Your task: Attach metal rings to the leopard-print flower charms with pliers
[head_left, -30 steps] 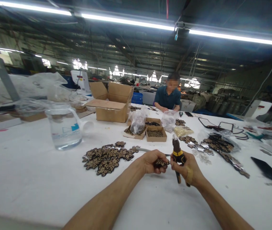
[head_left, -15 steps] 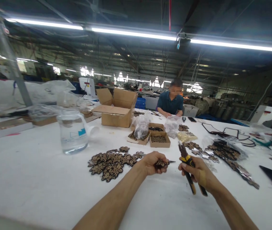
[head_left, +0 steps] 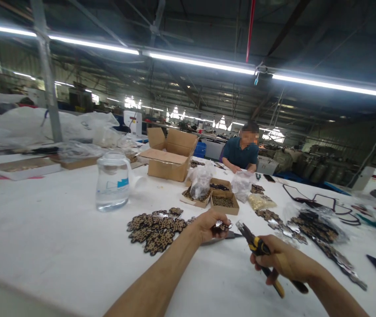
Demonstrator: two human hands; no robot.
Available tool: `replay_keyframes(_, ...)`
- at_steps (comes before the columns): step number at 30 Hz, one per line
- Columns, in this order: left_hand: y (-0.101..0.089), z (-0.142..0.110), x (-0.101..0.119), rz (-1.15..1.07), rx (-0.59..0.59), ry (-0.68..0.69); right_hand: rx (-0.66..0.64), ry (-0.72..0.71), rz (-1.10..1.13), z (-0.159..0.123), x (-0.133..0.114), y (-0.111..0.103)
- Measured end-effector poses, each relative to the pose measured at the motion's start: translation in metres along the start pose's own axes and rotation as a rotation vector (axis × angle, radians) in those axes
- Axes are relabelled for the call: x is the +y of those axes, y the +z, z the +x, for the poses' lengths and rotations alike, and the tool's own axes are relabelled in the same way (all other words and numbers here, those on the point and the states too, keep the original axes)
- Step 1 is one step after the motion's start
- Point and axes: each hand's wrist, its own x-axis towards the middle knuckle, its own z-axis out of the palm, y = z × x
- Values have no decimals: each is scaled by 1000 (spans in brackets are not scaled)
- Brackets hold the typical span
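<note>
My left hand (head_left: 212, 226) pinches a small leopard-print patch (head_left: 222, 225) with a dark edge and a shiny part. Below that hand shows a pointed tool with a grey blade (head_left: 209, 241); whether the hand holds it or it lies on the table I cannot tell. My right hand (head_left: 278, 257) is closed around pliers (head_left: 255, 245) with black and yellow handles. Their jaws point up and left, close to the patch but apart from it. A heap of leopard-print patches (head_left: 156, 229) with scalloped edges lies left of my left hand.
A clear water jug (head_left: 112, 187) stands at the left. Beyond my hands are small boxes of studs (head_left: 225, 203), plastic bags (head_left: 201, 182) and an open carton (head_left: 168, 169). More patches (head_left: 316, 229) lie at the right. A person (head_left: 240, 152) leans over the table's far side.
The pliers have tilted left, bringing their jaws nearer the patch. In my left hand the patch has turned and shows a shiny part. The view has shifted slightly.
</note>
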Motion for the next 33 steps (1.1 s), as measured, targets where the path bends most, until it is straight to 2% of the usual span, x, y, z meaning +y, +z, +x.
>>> replay_keyframes(8, 5, -4, 3, 32, 83, 59, 31, 20, 23, 5, -9, 30)
replay_keyframes(16, 3, -2, 4, 65, 154, 110, 136, 53, 7, 12, -19, 45)
replay_keyframes(23, 7, -6, 10, 107, 166, 254, 247, 72, -5, 15, -24, 53)
replay_keyframes(33, 10, -9, 10, 111, 162, 278, 292, 64, -62, 24, -12, 53)
